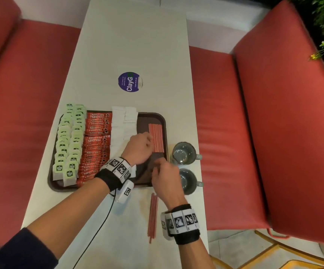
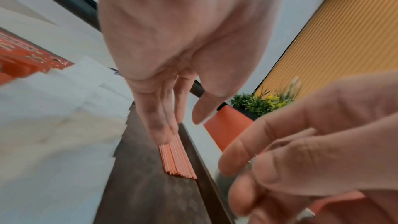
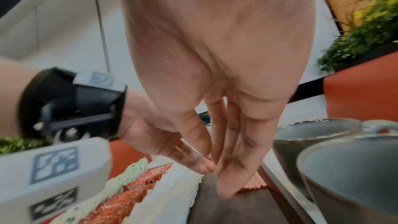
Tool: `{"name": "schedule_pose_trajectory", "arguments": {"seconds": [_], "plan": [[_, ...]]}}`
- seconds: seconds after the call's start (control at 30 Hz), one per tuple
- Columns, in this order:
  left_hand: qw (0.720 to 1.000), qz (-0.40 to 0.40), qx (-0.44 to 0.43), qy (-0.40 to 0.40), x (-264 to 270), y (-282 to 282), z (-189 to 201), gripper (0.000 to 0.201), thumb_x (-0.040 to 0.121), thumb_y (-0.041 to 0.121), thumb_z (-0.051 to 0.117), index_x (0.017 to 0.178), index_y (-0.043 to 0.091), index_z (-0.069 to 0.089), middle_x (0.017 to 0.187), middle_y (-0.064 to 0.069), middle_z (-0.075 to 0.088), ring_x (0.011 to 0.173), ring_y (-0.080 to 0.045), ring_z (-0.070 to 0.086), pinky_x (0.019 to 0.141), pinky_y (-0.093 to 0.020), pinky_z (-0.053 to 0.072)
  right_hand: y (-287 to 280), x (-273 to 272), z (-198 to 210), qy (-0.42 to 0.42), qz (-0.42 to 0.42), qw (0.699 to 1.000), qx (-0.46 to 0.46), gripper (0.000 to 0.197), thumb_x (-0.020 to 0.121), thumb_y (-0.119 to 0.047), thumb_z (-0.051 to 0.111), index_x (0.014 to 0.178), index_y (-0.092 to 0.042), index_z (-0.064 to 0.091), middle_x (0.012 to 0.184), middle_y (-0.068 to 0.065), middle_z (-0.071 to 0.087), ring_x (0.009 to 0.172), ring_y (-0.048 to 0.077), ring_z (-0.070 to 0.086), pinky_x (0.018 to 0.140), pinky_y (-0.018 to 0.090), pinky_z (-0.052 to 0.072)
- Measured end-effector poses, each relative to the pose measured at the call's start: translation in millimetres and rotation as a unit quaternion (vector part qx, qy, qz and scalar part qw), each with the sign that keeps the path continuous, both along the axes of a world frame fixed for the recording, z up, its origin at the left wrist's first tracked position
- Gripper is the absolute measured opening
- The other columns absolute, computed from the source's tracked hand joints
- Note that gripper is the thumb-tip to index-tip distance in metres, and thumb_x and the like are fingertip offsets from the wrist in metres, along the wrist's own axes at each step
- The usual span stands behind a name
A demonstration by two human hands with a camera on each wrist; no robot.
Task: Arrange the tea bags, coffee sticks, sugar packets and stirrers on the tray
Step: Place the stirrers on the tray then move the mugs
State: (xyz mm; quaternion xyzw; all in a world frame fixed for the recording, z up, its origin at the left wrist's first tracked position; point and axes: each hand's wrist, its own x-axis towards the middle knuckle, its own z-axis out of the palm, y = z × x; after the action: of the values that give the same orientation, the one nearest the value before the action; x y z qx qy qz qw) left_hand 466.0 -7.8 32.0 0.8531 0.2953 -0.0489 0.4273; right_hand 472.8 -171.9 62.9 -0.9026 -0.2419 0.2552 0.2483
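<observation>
A: Which step are you on?

B: The stirrers. The brown tray (image 1: 157, 115) already carries green tea bags (image 1: 67, 144) in two rows at the left, red coffee sticks (image 1: 97, 146) beside them, then white sugar packets (image 1: 121, 125). At the right of the tray a flat batch of stirrers on the tray (image 1: 156, 137) lies lengthwise, near to far, just inside the right rim.

A: Your left hand?

B: Your left hand (image 1: 138, 147) is over that batch. The wrist view shows the fingers straight and close together, tips pressing the batch's left edge; nothing is gripped.

A: And the right?

B: Your right hand (image 1: 164, 176) sits at the near right corner of the tray, fingers straight and drawn together, pointing down at the tray floor near the batch's near end. It looks like squaring up the ends. A thin pale stick may lie between the fingers in the left wrist view; too blurred to call.

A: What remains?

B: A loose bundle of stirrers (image 1: 152, 216) lies on the tabletop (image 1: 134, 45), just near of the tray, partly under your right wrist. Two grey mugs (image 1: 184, 153) stand on the tabletop just right of the tray.

A: Next move?

B: Judging from this: finish aligning, then pinch up the loose bundle and lay it parallel, tight against the batch. Stirrers are light and roll; keep the left hand as a fence. Mind the mugs by your right wrist.
</observation>
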Motion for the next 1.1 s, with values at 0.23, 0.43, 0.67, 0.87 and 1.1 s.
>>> {"name": "schedule_pose_trajectory", "arguments": {"seconds": [0.23,0.43,0.67,0.87,1.1], "plan": [[0.992,-0.026,-0.109,-0.05,-139,-31,5,0.014,0.103,0.012,0.069,0.107,0.023,0.077,0.087,0.011,0.078,0.077,0.0,0.073,0.074,-0.01,0.051,-74,-57,-21,0.055,-0.057,0.992,-0.095,0.02,0.109,-0.03,0.054,0.103,-0.015,0.066,0.104,0.011,0.074,0.096,0.033,0.07,0.081,0.041,0.055],[0.989,0.015,-0.146,-0.034,-228,-39,-19,0.019,0.102,0.008,0.069,0.099,0.025,0.077,0.084,0.003,0.08,0.076,-0.014,0.077,0.08,-0.03,0.061,-83,-131,-69,-0.025,-0.1,0.97,-0.22,0.052,0.112,-0.048,0.051,0.135,-0.001,0.048,0.132,0.015,0.054,0.118,0.033,0.063,0.093,0.039,0.054],[0.991,-0.001,-0.132,-0.031,-256,-37,-19,0.019,0.103,0.007,0.066,0.101,0.022,0.077,0.084,0.002,0.08,0.074,-0.013,0.076,0.078,-0.029,0.062,-40,-162,-103,-0.032,-0.1,0.965,-0.24,0.028,0.076,-0.003,0.088,0.094,-0.001,0.066,0.085,0.014,0.062,0.067,0.027,0.066,0.04,0.033,0.051],[0.991,-0.05,-0.126,0.015,-253,-43,-17,0.017,0.104,0.011,0.062,0.103,0.019,0.077,0.089,0.0,0.08,0.077,-0.011,0.077,0.068,-0.017,0.054,-33,-158,-99,-0.064,-0.077,0.957,-0.272,0.021,0.111,-0.017,0.046,0.13,-0.009,0.049,0.127,0.01,0.057,0.11,0.023,0.066,0.078,0.03,0.059],[0.979,-0.074,-0.19,0.033,-242,-54,-15,0.026,0.11,0.036,0.061,0.107,0.014,0.075,0.097,-0.004,0.08,0.089,-0.018,0.079,0.091,-0.039,0.065,-55,-165,-99,-0.131,0.034,0.964,-0.228,0.035,0.11,-0.01,0.044,0.143,0.003,0.043,0.13,0.015,0.052,0.113,0.027,0.062,0.081,0.03,0.053]]}}
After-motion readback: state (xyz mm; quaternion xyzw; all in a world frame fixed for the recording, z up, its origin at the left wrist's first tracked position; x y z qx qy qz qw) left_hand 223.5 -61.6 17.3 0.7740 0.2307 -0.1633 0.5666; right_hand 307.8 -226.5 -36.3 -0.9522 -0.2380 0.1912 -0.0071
